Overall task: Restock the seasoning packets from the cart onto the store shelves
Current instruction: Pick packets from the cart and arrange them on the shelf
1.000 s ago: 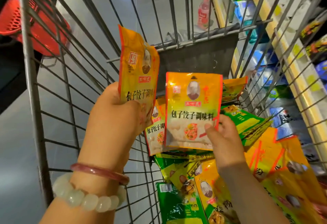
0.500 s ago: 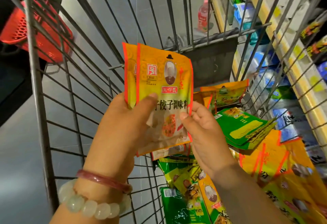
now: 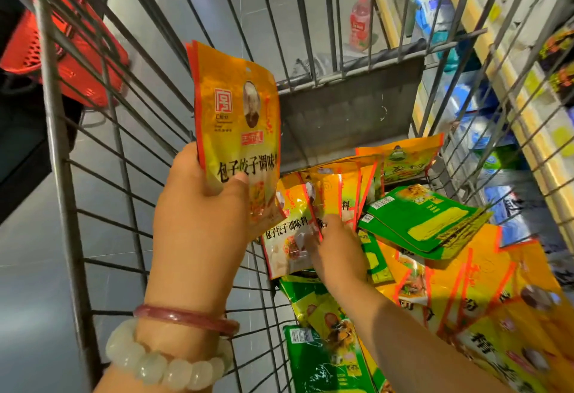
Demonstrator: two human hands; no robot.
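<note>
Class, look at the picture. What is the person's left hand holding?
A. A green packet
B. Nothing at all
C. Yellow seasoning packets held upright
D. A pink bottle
C: the left hand grips yellow packets upright above the cart, thumb across the front, while the right hand reaches to the packets in the cart.

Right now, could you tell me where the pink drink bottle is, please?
The pink drink bottle stands on the floor beyond the cart's far wire wall, upper centre-right of the head view, beside the store shelves.
</note>
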